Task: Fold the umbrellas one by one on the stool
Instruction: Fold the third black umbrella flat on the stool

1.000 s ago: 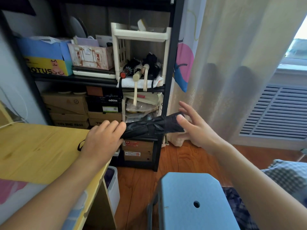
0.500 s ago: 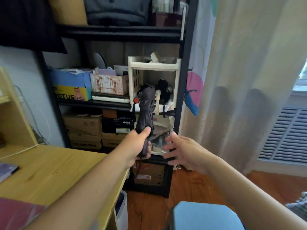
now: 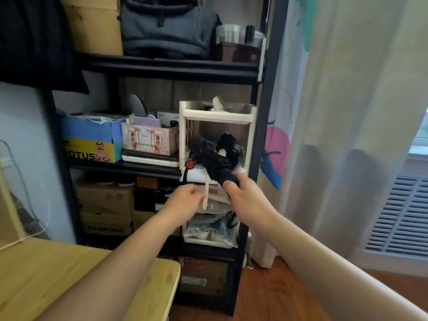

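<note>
Your right hand (image 3: 245, 195) grips the near end of the folded black umbrella (image 3: 215, 163), thumb and fingers wrapped round it. The umbrella slants up and away toward 11 o'clock, its far end reaching into the white rack (image 3: 217, 114) that sits on the black shelf unit (image 3: 166, 70). Whether that far end rests on the rack's white tray or hangs just above it, you cannot tell.

Your left hand (image 3: 185, 200) sits just at 9 o'clock of the right hand, fingers curled inward, nothing visibly held. A pale wooden handle (image 3: 205, 195) hangs down from the rack between your two hands; left fingertips are close beside it, contact unclear through the blur.

More dark folded umbrellas (image 3: 228, 142) lie bunched in the rack behind the one you hold.

At 9 o'clock of the rack: a pink patterned box (image 3: 148, 141), then a blue and yellow box (image 3: 90, 144) on the same shelf. Cardboard boxes (image 3: 104, 205) are stacked on the shelf below. A dark grey folded garment (image 3: 162, 28) sits on the top shelf.

The wooden desk (image 3: 34, 274) fills the 7 o'clock corner under your left forearm. A beige curtain (image 3: 347, 112) hangs at 3 o'clock, with a white vent grille (image 3: 403, 216) low beside it.
</note>
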